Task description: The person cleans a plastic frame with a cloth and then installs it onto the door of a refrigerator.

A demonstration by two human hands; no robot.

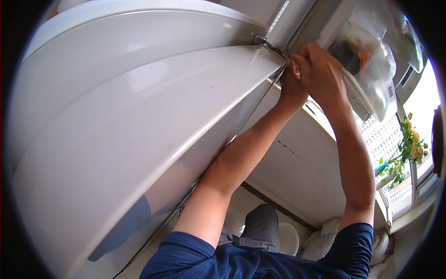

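Observation:
A large glossy white appliance panel (139, 111), like part of a refrigerator, fills the left side. At its far corner sits a metal hinge (262, 41), with a thin metal strip running from it toward my fingers. My right hand (323, 72) is closed in a pinch right beside that corner. Below it and partly behind it, my left hand (292, 86) reaches up along the panel's edge, its fingers curled and mostly covered by the right hand. Whatever the fingers of either hand hold is too small or hidden to make out.
Right of my hands is a clear shelf bin (367, 93) with plastic bags and dark and orange contents. Yellow flowers (415, 144) stand by a bright window (399, 195). A pale wall (292, 162) lies beyond my forearms. Near my legs is a white round object (288, 239).

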